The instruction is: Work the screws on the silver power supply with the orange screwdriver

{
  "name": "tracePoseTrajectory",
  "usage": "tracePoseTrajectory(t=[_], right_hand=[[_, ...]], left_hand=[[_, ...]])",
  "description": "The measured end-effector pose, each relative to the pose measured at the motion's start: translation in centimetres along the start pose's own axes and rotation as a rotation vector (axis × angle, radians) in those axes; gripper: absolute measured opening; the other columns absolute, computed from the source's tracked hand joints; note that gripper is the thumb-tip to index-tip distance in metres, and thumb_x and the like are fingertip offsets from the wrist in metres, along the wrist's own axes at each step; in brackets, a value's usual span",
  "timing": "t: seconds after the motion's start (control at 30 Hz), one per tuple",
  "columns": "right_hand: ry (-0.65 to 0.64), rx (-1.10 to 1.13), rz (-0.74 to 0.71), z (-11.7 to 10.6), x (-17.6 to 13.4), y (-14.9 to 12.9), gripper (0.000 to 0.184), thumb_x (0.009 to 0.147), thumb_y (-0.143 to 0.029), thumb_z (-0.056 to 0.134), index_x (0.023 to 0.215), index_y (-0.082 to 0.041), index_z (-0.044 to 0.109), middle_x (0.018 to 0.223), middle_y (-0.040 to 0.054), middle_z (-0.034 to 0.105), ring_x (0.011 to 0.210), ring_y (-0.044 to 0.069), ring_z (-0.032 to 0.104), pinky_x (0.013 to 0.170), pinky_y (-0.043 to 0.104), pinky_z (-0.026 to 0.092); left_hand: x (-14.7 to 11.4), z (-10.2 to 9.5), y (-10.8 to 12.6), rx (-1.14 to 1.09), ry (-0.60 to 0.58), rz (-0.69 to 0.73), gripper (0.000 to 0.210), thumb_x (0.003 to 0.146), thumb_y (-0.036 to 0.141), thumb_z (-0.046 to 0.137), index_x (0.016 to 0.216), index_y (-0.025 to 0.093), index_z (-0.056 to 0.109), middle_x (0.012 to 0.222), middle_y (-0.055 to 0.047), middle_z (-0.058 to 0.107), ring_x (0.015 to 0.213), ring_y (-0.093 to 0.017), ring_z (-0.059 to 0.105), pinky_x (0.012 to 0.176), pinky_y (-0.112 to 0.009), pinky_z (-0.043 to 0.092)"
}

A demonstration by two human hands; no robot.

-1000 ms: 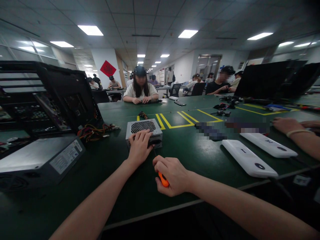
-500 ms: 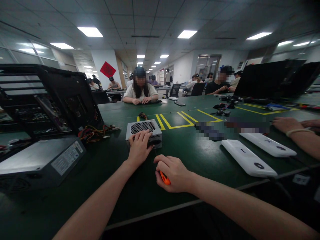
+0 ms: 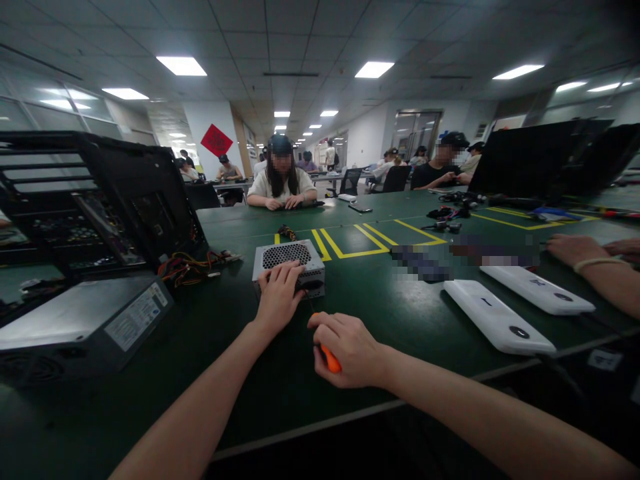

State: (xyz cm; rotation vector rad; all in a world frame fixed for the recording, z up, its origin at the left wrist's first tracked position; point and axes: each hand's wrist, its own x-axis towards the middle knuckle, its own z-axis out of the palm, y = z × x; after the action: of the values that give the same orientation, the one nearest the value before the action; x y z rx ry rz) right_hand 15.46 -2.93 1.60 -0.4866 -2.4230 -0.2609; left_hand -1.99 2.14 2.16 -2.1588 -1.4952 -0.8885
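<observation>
ceiling lights (image 3: 181, 66) are shining above a green table (image 3: 393, 313), where a perforated metal box (image 3: 287, 254) is sitting before you, near yellow lines (image 3: 365, 253). your left hand (image 3: 277, 293) is lying over the box's near edge, though i cannot tell whether it is clasping or only resting. your right hand (image 3: 353, 348) is gripping an orange-handled tool (image 3: 331, 359), which is pointing toward the box.

The single head-worn view looks from above the near edge of the smooth dark-green bench (image 3: 385, 307), facing forward across it and slightly down. It takes in much: the grey tiled ceiling (image 3: 295, 47) spans the top, bare forearms (image 3: 197, 400) enter from below, and the silver-grey metal box with honeycomb-vented top (image 3: 287, 253) sits close, left of centre.
</observation>
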Motion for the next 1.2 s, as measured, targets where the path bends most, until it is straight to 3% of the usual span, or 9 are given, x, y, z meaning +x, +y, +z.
tracePoseTrajectory(t=[0.2, 0.33, 0.43, 0.5, 0.63, 0.87, 0.97, 1.1, 1.2], right_hand=[[-0.011, -0.041, -0.060, -0.31, 0.32, 0.11, 0.019, 0.080, -0.033, 0.048, 0.071, -0.017, 0.051, 0.086, 0.0055, 0.060, 0.069, 0.015, 0.051, 0.063, 0.029, 0.039], [-0.018, -0.020, -0.018, 0.17, 0.11, -0.05, 0.012, 0.082, -0.022, 0.043, 0.084, -0.015, 0.052, 0.089, 0.0065, 0.060, 0.065, 0.012, 0.053, 0.055, 0.023, 0.039], [0.000, 0.011, -0.012, 0.28, -0.07, 0.02, 0.007, 0.080, -0.018, 0.044, 0.083, -0.015, 0.050, 0.088, 0.0064, 0.060, 0.068, 0.012, 0.055, 0.058, 0.022, 0.041], [0.001, 0.024, -0.044, 0.12, -0.03, 0.15, 0.006, 0.079, -0.022, 0.048, 0.079, -0.016, 0.050, 0.087, 0.0054, 0.060, 0.068, 0.012, 0.055, 0.061, 0.024, 0.041], [-0.033, 0.005, -0.081, -0.24, 0.26, 0.22, 0.026, 0.080, -0.042, 0.048, 0.072, -0.017, 0.050, 0.082, 0.0044, 0.060, 0.061, 0.012, 0.053, 0.064, 0.029, 0.040], [-0.091, 0.070, 0.030, -0.01, -0.05, -0.04, 0.010, 0.076, -0.021, 0.044, 0.084, -0.016, 0.047, 0.084, 0.0047, 0.058, 0.058, 0.010, 0.049, 0.052, 0.021, 0.037], [-0.071, 0.046, -0.001, -0.12, -0.13, 0.16, 0.008, 0.078, -0.025, 0.045, 0.080, -0.017, 0.047, 0.085, 0.0039, 0.058, 0.059, 0.010, 0.049, 0.054, 0.022, 0.036], [-0.040, 0.015, -0.042, -0.41, 0.06, 0.34, 0.025, 0.079, -0.042, 0.046, 0.074, -0.018, 0.048, 0.083, 0.0037, 0.059, 0.061, 0.012, 0.051, 0.059, 0.027, 0.037], [-0.048, 0.000, -0.039, -0.37, 0.13, 0.19, 0.021, 0.082, -0.036, 0.042, 0.078, -0.017, 0.050, 0.080, 0.0031, 0.059, 0.059, 0.012, 0.051, 0.058, 0.026, 0.035]], left_hand=[[-0.02, -0.02, -0.06, 0.012, 0.001, 0.006, 0.040, 0.075, 0.018, 0.057, 0.114, 0.024, 0.048, 0.126, -0.007, 0.051, 0.116, -0.024, 0.041, 0.092, -0.042, 0.027], [-0.01, 0.00, -0.14, 0.005, -0.001, 0.004, 0.042, 0.074, 0.017, 0.057, 0.114, 0.024, 0.048, 0.126, -0.006, 0.051, 0.116, -0.024, 0.041, 0.092, -0.042, 0.027], [-0.02, -0.08, -0.13, 0.000, -0.012, 0.003, 0.043, 0.074, 0.017, 0.056, 0.115, 0.024, 0.047, 0.126, -0.007, 0.051, 0.116, -0.024, 0.041, 0.092, -0.042, 0.027], [-0.03, -0.15, -0.09, -0.005, -0.015, 0.004, 0.043, 0.075, 0.017, 0.056, 0.116, 0.024, 0.047, 0.126, -0.008, 0.051, 0.116, -0.025, 0.041, 0.092, -0.042, 0.027], [-0.05, -0.15, -0.06, -0.005, -0.012, 0.009, 0.042, 0.075, 0.018, 0.056, 0.115, 0.024, 0.047, 0.126, -0.007, 0.051, 0.117, -0.025, 0.041, 0.092, -0.042, 0.027], [-0.02, -0.05, -0.16, 0.003, -0.008, 0.014, 0.041, 0.075, 0.018, 0.056, 0.115, 0.024, 0.047, 0.127, -0.007, 0.050, 0.116, -0.025, 0.041, 0.091, -0.042, 0.027], [-0.04, -0.14, -0.12, 0.001, -0.009, 0.015, 0.042, 0.075, 0.017, 0.056, 0.115, 0.024, 0.046, 0.127, -0.007, 0.050, 0.117, -0.024, 0.041, 0.092, -0.042, 0.027], [-0.09, -0.17, -0.04, -0.003, -0.008, 0.016, 0.041, 0.075, 0.016, 0.055, 0.115, 0.024, 0.046, 0.127, -0.007, 0.050, 0.118, -0.024, 0.040, 0.093, -0.042, 0.026], [-0.08, -0.10, -0.03, -0.010, -0.003, 0.019, 0.042, 0.075, 0.015, 0.055, 0.115, 0.024, 0.046, 0.127, -0.007, 0.050, 0.118, -0.024, 0.040, 0.093, -0.042, 0.026]])
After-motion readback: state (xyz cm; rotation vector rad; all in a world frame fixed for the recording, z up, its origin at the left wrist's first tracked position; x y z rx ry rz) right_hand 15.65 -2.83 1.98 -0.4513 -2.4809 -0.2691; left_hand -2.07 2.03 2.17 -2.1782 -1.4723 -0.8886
